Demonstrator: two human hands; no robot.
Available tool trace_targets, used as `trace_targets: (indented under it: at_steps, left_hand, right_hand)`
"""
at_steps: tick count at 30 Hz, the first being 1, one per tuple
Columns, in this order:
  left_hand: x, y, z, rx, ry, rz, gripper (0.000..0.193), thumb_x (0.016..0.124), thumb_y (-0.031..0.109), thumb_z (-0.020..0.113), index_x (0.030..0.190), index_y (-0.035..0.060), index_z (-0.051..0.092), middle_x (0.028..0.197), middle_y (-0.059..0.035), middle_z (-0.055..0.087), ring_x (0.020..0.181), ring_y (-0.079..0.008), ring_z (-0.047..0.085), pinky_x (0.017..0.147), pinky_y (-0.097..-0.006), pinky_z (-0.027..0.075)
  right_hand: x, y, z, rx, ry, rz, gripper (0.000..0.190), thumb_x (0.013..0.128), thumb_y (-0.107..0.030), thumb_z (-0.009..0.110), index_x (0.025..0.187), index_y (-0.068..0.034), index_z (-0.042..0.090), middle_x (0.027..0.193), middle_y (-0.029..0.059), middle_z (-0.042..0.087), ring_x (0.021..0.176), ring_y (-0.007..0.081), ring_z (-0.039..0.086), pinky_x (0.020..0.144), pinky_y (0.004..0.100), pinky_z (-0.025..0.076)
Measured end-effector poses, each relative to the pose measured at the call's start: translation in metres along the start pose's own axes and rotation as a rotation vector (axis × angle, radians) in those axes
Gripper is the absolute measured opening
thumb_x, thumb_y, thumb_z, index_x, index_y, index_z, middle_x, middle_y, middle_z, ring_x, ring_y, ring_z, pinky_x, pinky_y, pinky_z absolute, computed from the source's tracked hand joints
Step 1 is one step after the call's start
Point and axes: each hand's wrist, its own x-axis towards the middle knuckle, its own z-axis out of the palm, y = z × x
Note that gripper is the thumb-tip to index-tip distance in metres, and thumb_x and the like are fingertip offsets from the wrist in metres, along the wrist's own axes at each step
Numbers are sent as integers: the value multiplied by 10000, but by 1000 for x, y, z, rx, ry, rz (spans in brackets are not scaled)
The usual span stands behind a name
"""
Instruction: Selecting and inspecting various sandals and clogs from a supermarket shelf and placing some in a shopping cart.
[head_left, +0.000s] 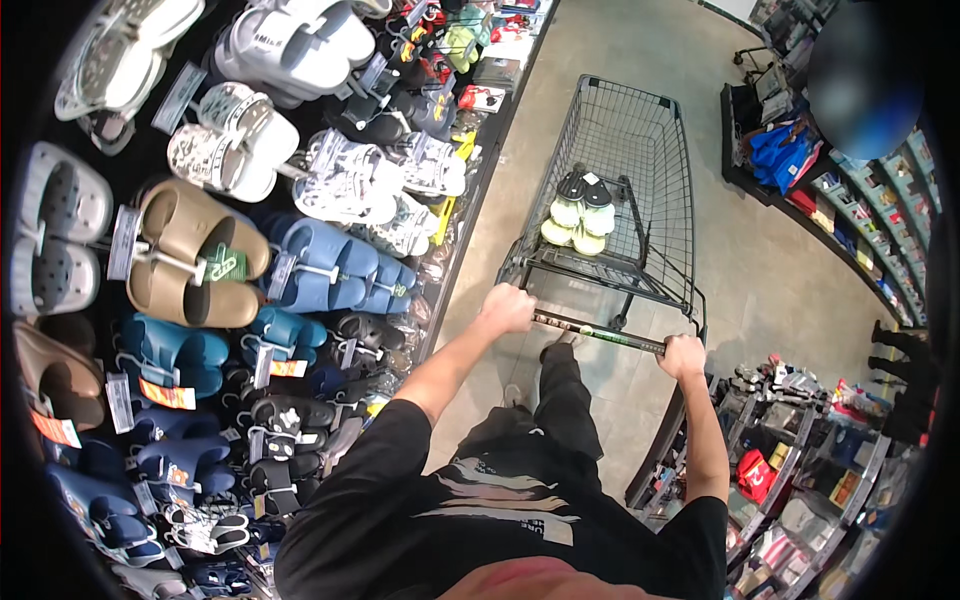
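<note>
My left hand (510, 307) grips the left end of the push bar (600, 331) of a wire shopping cart (652, 150). At the bar's right end, my right hand (682, 356) is closed around it too. Both arms reach forward from short black sleeves. In the cart, near the handle side, sits a small stack of shoes or slippers (577, 214), pale yellow-green with black upper parts and a white tag. The rest of the cart's basket shows bare wire mesh and a folded seat frame (636, 217).
A display wall of hanging slides and clogs lines the left, including brown slides (195, 255) and blue slides (322, 259). Tiered shelves (862, 210) of packaged goods curve along the right. Low racks (780, 465) stand beside my right arm. A person's dark-clothed legs (904, 356) show far right.
</note>
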Motion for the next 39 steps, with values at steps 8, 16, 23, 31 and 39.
trace_targets:
  at_steps: [8, 16, 23, 31, 39]
  left_hand:
    - [96, -40, -44, 25, -69, -26, 176, 760, 273, 666, 803, 129, 756, 769, -120, 757, 752, -295, 757, 687, -438, 587]
    - [180, -82, -66, 22, -43, -62, 224, 738, 331, 690, 835, 133, 728, 720, -124, 733, 706, -332, 732, 690, -453, 578]
    - [242, -116, -88, 71, -19, -58, 262, 750, 383, 715, 827, 133, 735, 708, -126, 730, 688, -323, 733, 672, -447, 579]
    - [319, -158, -119, 42, 28, -60, 274, 766, 394, 709, 819, 126, 724, 712, -125, 731, 684, -319, 733, 672, -446, 579]
    - [389, -202, -157, -23, 22, -102, 175, 753, 270, 681, 809, 116, 743, 777, -128, 757, 746, -290, 754, 687, -420, 580]
  right_hand:
    - [102, 42, -44, 26, 37, -10, 279, 774, -356, 664, 795, -102, 776, 812, 170, 750, 779, 349, 738, 753, 450, 590]
    - [190, 75, -81, 53, 79, -27, 238, 767, -334, 689, 791, -112, 770, 806, 149, 751, 767, 351, 736, 737, 450, 587]
    - [257, 97, -114, 56, 128, -61, 219, 746, -319, 715, 774, -108, 763, 766, 150, 737, 728, 358, 726, 708, 443, 585]
    - [345, 122, -151, 41, 160, -64, 203, 736, -295, 723, 754, -95, 751, 741, 164, 725, 717, 360, 724, 687, 449, 585]
    - [424, 133, -190, 39, 149, -37, 227, 772, -318, 717, 779, -94, 753, 755, 166, 725, 745, 360, 723, 724, 456, 587]
